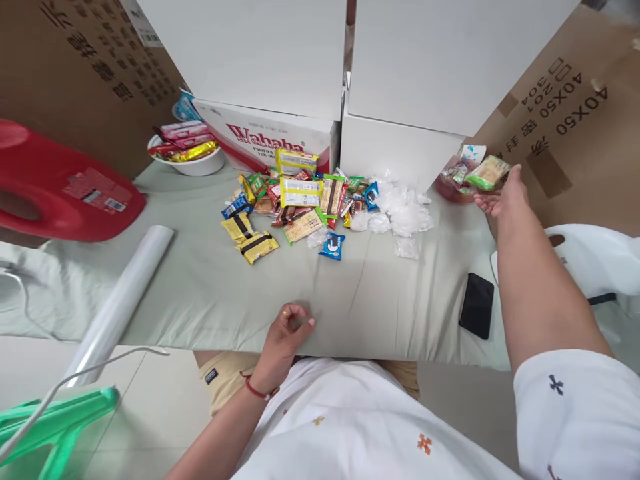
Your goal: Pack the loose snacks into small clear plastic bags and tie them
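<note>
My right hand (503, 193) reaches to the far right, its thumb and fingers around a green and cream biscuit packet (489, 173). This packet is above a reddish bowl (454, 190) with wrapped items in it. My left hand (290, 330) rests at the table's near edge with its fingers loosely curled and nothing visible in them. Beyond it lies a heap of wrapped snacks (303, 193) in yellow, green, red and blue. Two yellow packets (257, 247) and a blue packet (333, 247) lie at the heap's near side. Clear plastic wrappers (403, 210) are piled to its right.
A white bowl (200, 163) of snack packs stands at the back left beside a Wahaha carton (270, 137). White boxes (410, 60) wall off the back. A red jug (65, 187) and a plastic roll (125, 293) are left; a black phone (477, 305) lies right.
</note>
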### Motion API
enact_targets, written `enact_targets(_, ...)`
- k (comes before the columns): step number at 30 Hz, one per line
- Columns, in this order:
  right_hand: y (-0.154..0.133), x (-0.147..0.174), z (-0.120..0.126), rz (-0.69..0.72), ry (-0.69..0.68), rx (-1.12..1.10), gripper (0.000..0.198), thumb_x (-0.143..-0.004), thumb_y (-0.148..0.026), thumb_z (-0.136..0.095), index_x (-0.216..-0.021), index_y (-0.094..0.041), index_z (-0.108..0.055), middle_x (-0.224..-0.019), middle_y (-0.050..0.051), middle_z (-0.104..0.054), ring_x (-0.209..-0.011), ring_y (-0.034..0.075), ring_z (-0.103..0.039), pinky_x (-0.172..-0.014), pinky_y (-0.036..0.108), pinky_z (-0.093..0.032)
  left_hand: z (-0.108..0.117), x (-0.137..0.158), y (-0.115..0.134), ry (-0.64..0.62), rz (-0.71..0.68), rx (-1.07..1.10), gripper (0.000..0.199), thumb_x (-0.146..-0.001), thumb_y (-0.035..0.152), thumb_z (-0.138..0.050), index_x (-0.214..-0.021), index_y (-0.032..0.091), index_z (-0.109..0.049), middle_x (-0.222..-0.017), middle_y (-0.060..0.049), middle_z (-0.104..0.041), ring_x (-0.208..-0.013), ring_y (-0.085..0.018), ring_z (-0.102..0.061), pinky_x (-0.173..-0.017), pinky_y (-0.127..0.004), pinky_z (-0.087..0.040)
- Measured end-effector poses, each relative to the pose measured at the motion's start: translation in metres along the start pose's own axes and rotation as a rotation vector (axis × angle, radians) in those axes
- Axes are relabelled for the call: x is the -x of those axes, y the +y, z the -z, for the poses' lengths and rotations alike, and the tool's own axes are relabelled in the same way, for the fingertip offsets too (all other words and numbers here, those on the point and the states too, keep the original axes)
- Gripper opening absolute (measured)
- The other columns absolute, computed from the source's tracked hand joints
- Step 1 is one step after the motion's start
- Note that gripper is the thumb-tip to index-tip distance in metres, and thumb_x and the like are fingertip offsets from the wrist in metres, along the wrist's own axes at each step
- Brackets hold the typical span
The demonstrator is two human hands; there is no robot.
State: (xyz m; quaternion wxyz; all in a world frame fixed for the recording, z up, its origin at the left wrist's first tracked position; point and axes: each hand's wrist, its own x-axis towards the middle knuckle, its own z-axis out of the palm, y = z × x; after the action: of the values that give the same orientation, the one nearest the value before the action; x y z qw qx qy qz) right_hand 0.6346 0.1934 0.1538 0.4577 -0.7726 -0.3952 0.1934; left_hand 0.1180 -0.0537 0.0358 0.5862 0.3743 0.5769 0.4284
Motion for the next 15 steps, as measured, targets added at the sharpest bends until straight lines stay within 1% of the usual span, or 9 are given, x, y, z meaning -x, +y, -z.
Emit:
enact_targets(2,-0.005,0.008,-0.012,-0.044,0.005,-0.021,0.057,-0.102,-0.058,-0.028,-0.070,-0.020,-0.055,-0.061,0.008,-0.057,-0.046,0.012,-0.052,-0.047,0.029,-0.043,0.004,0.003,-0.004,0.077,-0.071,-0.072,0.046,-0.073,0.037,-0.078,-0.062,0.021,-0.037,-0.062,0.005,-0.036,-0.060,-0.011,-0.034,-0.057,-0.023,-0.034)
enact_targets(3,-0.003,0.022,-0.022,-0.006,0.023,-0.013,0.050,-0.102,-0.052,-0.034,-0.075,-0.018,-0.059,-0.063,0.007,-0.059,-0.047,0.010,-0.049,-0.049,0.028,-0.041,0.005,0.005,-0.006,0.097,-0.083,-0.089,0.052,-0.074,0.037,-0.076,-0.060,0.022,-0.029,-0.059,0.006,-0.028,-0.057,-0.010,-0.027,-0.055,-0.023,-0.029)
enact_targets(4,0.001,0.039,-0.034,0.124,0.031,0.032,0.043,-0.102,-0.045,-0.038,-0.083,-0.016,-0.063,-0.067,0.007,-0.060,-0.048,0.008,-0.046,-0.051,0.027,-0.040,0.007,0.006,-0.008,0.110,-0.082,-0.093,0.055,-0.075,0.037,-0.074,-0.059,0.022,-0.024,-0.058,0.007,-0.023,-0.056,-0.010,-0.022,-0.054,-0.024,-0.027)
enact_targets(6,0.015,0.082,-0.063,0.280,-0.044,0.073,0.032,-0.098,-0.035,-0.047,-0.095,-0.012,-0.068,-0.077,0.008,-0.065,-0.057,0.008,-0.051,-0.059,0.026,-0.040,0.009,0.006,-0.011,0.127,-0.054,-0.079,0.056,-0.074,0.038,-0.074,-0.059,0.022,-0.023,-0.058,0.007,-0.021,-0.056,-0.009,-0.019,-0.053,-0.024,-0.024)
enact_targets(8,0.028,0.122,-0.095,0.373,-0.211,0.111,0.016,-0.087,-0.028,-0.066,-0.094,-0.014,-0.072,-0.085,0.006,-0.070,-0.069,0.011,-0.059,-0.066,0.025,-0.043,0.008,0.005,-0.013,0.133,0.002,-0.058,0.056,-0.072,0.040,-0.075,-0.059,0.023,-0.024,-0.057,0.007,-0.021,-0.054,-0.008,-0.019,-0.051,-0.023,-0.022)
enact_targets(9,0.032,0.137,-0.109,0.443,-0.313,0.178,0.017,-0.082,-0.023,-0.072,-0.097,-0.017,-0.073,-0.094,0.006,-0.072,-0.076,0.014,-0.062,-0.068,0.025,-0.044,0.008,0.005,-0.013,0.133,0.032,-0.044,0.056,-0.071,0.042,-0.076,-0.060,0.023,-0.025,-0.057,0.008,-0.021,-0.053,-0.008,-0.019,-0.050,-0.023,-0.021)
enact_targets(11,0.035,0.157,-0.134,0.587,-0.449,0.439,0.021,-0.082,-0.018,-0.070,-0.103,-0.020,-0.074,-0.110,0.007,-0.072,-0.084,0.018,-0.064,-0.070,0.027,-0.043,0.006,0.003,-0.012,0.128,0.071,-0.013,0.056,-0.070,0.043,-0.077,-0.061,0.023,-0.025,-0.056,0.009,-0.021,-0.052,-0.008,-0.020,-0.048,-0.022,-0.020)
enact_targets(13,0.032,0.164,-0.148,0.638,-0.480,0.662,0.020,-0.090,-0.017,-0.059,-0.103,-0.020,-0.074,-0.113,0.009,-0.071,-0.085,0.020,-0.063,-0.069,0.028,-0.043,0.004,0.003,-0.009,0.122,0.066,0.008,0.057,-0.069,0.044,-0.079,-0.061,0.023,-0.027,-0.056,0.009,-0.023,-0.052,-0.008,-0.022,-0.047,-0.021,-0.022)
enact_targets(15,0.027,0.170,-0.151,0.619,-0.433,0.689,0.023,-0.094,-0.018,-0.052,-0.099,-0.019,-0.075,-0.107,0.011,-0.071,-0.086,0.022,-0.063,-0.071,0.030,-0.044,0.002,0.005,-0.006,0.089,0.044,0.034,0.054,-0.070,0.044,-0.081,-0.063,0.022,-0.032,-0.057,0.009,-0.028,-0.052,-0.007,-0.026,-0.047,-0.020,-0.026)
